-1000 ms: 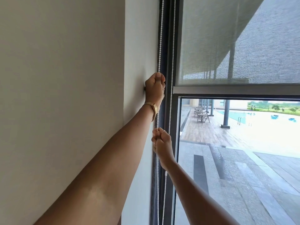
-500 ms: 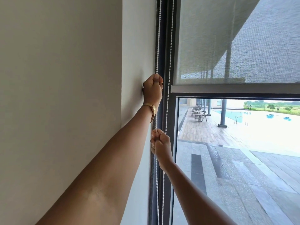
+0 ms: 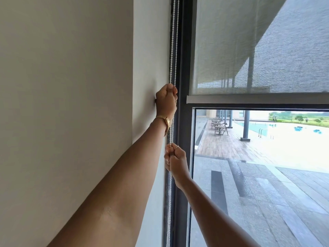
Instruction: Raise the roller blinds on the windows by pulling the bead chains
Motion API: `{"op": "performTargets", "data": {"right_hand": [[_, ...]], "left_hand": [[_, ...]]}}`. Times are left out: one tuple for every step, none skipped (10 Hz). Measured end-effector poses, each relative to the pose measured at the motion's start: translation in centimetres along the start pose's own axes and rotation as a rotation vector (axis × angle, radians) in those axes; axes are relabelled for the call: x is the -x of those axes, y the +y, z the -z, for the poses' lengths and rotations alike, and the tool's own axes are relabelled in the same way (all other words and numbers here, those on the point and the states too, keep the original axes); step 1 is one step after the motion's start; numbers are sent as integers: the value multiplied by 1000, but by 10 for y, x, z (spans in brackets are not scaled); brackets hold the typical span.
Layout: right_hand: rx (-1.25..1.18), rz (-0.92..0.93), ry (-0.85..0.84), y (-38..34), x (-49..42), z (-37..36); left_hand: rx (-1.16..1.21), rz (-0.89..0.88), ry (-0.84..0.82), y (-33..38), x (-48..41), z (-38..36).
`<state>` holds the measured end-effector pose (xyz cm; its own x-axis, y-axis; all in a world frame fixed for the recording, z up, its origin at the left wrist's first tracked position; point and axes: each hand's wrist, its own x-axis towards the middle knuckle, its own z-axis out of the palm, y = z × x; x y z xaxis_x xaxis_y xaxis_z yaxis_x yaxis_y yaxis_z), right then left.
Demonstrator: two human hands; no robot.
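Observation:
A white bead chain [image 3: 173, 41] hangs in two strands along the dark window frame [image 3: 183, 68]. My left hand [image 3: 166, 100], with a gold watch on its wrist, is closed on the chain high up. Just below it, my right hand [image 3: 175, 160], wearing a ring, grips the same chain. The grey mesh roller blind [image 3: 249, 41] covers the upper part of the window. Its grey bottom bar [image 3: 256, 100] lies level with my left hand.
A plain beige wall [image 3: 71, 86] fills the left half of the view, right beside my left arm. Through the glass below the blind I see a paved terrace, tables and a pool outside.
Both hands keep hold of the chain in nearly the same spots. The blind's bottom bar sits about where it was; the view has shifted slightly.

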<state>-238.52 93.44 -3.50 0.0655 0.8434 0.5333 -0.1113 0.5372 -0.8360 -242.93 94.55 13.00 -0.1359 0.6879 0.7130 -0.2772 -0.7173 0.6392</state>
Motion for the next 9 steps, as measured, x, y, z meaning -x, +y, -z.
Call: {"op": "performTargets", "data": {"right_hand": [[-1, -15, -3, -1, 1, 2], [39, -4, 5, -4, 0, 5], [105, -8, -5, -10, 2, 6], [171, 7, -16, -20, 3, 12], [258, -65, -20, -26, 7, 25], [311, -140, -15, -29, 17, 45], [296, -177, 47, -43, 30, 69], [365, -79, 139, -69, 47, 94], [643, 167, 241, -115, 82, 118]], "left_hand": [[8, 9, 7, 0, 0, -1], [5, 16, 11, 2, 1, -2], [-55, -20, 5, 5, 1, -1], [-143, -1, -20, 7, 2, -3], [-228, 92, -96, 3, 10, -4], [-268, 82, -27, -10, 19, -6], [-422, 23, 166, -19, 32, -14], [-651, -99, 230, -23, 53, -25], [-726, -249, 174, -26, 82, -50]]}}
